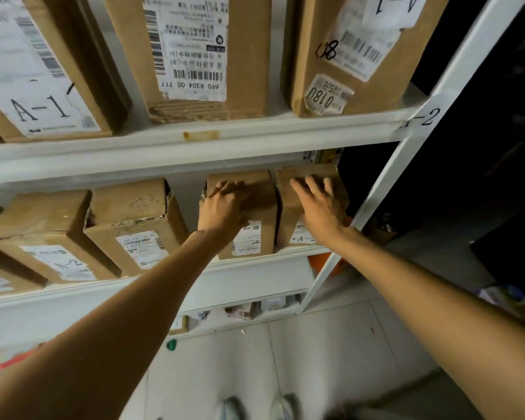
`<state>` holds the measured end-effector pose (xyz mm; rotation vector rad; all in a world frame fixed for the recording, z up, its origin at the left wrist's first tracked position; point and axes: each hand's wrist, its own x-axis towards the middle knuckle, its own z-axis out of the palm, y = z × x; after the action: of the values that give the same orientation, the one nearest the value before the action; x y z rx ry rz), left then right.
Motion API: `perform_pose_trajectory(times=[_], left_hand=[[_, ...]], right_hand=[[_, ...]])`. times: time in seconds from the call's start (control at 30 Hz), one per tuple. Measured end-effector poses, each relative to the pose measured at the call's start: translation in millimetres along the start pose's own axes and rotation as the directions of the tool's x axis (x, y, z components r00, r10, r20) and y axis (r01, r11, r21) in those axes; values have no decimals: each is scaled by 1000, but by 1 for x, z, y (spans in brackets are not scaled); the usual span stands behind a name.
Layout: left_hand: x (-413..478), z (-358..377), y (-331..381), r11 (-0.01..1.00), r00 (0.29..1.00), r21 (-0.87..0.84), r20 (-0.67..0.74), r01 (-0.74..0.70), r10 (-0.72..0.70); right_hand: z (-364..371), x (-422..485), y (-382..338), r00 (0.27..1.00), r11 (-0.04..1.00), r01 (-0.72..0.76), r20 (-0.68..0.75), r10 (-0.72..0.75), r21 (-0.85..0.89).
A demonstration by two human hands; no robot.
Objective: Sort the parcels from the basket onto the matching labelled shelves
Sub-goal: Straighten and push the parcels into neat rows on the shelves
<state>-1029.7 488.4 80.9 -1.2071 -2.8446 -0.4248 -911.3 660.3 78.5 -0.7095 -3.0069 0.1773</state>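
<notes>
Steadying brown cardboard parcel [264, 207]: left grip [225, 204] curled over it, right grip [319, 204] flat, empty, on second cardboard box [287, 216]; uneven shove, we topple both.

Brown cardboard everywhere, matt and scuffed: the lower parcel [261, 204] looks creased, and the upper box [194, 110] shows rough, torn corrugation along its bottom edge. White paper labels [40, 95], flat finish. Clear tape [140, 219] catches a gleam. Shelf rail [255, 128]: smooth white-painted metal. Floor tiles [331, 344], pale and smooth.
</notes>
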Motion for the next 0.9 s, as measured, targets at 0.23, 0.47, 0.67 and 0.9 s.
perform_pose_trajectory(times=[0.23,0.47,0.67,0.9], left_hand=[[6,12,30,1000,1000,21,-13,-20,20],[3,12,32,1000,1000,17,-8,10,-10],[4,13,38,998,998,15,4,56,-56],[1,11,34,994,997,106,76,-10,2]], right_hand=[[-6,-1,31,998,1000,-24,-59,23,-12],[-7,3,36,999,1000,-5,-40,5,-7],[0,7,44,997,999,34,-72,-34,0],[0,3,44,999,998,39,-32,-37,52]])
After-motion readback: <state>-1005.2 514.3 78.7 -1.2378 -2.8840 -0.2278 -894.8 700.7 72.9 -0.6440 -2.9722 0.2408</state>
